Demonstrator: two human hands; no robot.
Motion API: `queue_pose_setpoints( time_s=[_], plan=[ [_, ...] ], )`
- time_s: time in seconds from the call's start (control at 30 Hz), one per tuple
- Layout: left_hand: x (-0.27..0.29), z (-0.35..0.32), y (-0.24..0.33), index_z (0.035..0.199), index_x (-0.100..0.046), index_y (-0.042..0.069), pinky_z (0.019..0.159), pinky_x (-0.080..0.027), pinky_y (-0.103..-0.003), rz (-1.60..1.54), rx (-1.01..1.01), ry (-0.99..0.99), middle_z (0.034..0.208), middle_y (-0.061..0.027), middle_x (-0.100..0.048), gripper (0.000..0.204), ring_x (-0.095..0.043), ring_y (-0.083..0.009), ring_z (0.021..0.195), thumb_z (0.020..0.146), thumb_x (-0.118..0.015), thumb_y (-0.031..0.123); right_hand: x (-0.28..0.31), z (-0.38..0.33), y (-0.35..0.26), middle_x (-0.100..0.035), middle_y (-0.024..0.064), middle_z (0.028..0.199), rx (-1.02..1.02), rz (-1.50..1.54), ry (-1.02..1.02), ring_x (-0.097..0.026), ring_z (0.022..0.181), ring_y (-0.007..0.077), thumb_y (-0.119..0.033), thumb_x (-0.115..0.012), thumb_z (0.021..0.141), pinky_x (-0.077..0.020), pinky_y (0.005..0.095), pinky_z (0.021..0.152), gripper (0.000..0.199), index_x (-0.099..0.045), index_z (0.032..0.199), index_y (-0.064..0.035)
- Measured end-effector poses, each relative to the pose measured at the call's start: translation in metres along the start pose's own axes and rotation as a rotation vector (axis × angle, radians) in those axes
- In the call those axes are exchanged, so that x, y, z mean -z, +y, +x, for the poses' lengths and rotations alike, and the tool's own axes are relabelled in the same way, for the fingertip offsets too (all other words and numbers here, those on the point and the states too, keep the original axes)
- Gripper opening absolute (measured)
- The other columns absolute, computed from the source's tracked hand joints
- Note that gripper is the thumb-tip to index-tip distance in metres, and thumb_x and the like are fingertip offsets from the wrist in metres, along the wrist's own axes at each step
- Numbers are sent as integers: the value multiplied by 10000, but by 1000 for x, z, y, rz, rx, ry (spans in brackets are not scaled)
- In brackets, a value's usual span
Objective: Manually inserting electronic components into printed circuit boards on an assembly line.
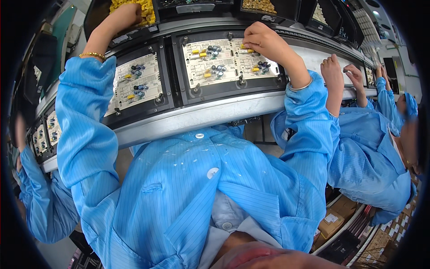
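Observation:
My left hand point(122, 19) reaches into a black bin of small yellow block-shaped components point(148, 12). Its fingers are curled together at the edge of the pile, and what they hold, if anything, is hidden. Over the upper right part of a cream circuit board point(227, 47), my right hand point(267, 42) is closed, fingertips down at a yellow component point(244, 46). That board sits in a black carrier frame point(210, 95) and bears dark round capacitors point(214, 50) and other yellow blocks. A similar board point(150, 62) lies in the carrier to the left, partly behind my left forearm.
A silver rail point(201, 114) runs along the near side of the line. Further bins, one with tan parts point(259, 6), stand along the far side. Co-workers in blue work close by: one at right point(365, 148), another at left point(49, 201). Cardboard boxes point(333, 219) lie lower right.

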State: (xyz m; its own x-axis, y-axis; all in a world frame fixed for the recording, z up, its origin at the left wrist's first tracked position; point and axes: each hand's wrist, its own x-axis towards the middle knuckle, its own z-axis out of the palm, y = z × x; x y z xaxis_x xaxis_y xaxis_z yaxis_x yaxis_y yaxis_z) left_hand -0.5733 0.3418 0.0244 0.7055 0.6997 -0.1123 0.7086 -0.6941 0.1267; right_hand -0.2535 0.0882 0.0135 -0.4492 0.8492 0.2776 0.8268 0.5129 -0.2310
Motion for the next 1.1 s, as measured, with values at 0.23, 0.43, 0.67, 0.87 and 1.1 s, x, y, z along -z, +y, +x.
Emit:
queue_pose_setpoints(
  time_s=[0.23, 0.43, 0.67, 0.87, 1.1],
  plan=[
    [-5, -3, -15, 878, -589, -4, 670, -444, -362, 49, 22, 3, 785, -158, -615, 209, -589, -272, 707, 805, -517, 179, -1, 3, -7, -539, 42, 845, 136, -215, 21, -505, 854, 209, -110, -646, 715, -443, 305, 722, 110, -618, 773, -21],
    [-3, -8, -14, 865, -583, 5, 679, -444, -381, 79, -65, 63, 777, -173, -606, 215, -583, -316, 719, 818, -517, 204, 1, 4, -14, -543, 47, 849, 109, -243, -1, -511, 852, 215, -112, -639, 726, -446, 306, 721, 117, -617, 793, -19],
    [13, -17, 5, 879, -584, 18, 694, -443, -415, 171, 5, 403, 813, -180, -589, 215, -561, -345, 793, 816, -510, 211, 7, 3, -6, -559, 59, 876, 98, -175, 32, -523, 845, 219, -114, -622, 757, -450, 302, 705, 124, -627, 843, -24],
    [38, -46, 34, 851, -591, 20, 626, -449, -375, 191, -26, 808, 741, -136, -569, 164, -565, -281, 697, 803, -534, 167, 23, 41, -28, -577, 106, 820, 249, 362, 650, -564, 768, 267, -117, -602, 786, -450, 322, 688, 143, -619, 886, -16],
    [41, -86, 168, 813, -550, 18, 469, -357, -208, -779, -388, 661, 581, 8, -455, 103, -431, -53, 519, 835, -549, 118, 43, 83, -95, -575, 37, 839, -174, 992, 480, -523, 769, 74, -95, -563, 847, -433, 206, 654, 144, -578, 953, 2]
  ],
)
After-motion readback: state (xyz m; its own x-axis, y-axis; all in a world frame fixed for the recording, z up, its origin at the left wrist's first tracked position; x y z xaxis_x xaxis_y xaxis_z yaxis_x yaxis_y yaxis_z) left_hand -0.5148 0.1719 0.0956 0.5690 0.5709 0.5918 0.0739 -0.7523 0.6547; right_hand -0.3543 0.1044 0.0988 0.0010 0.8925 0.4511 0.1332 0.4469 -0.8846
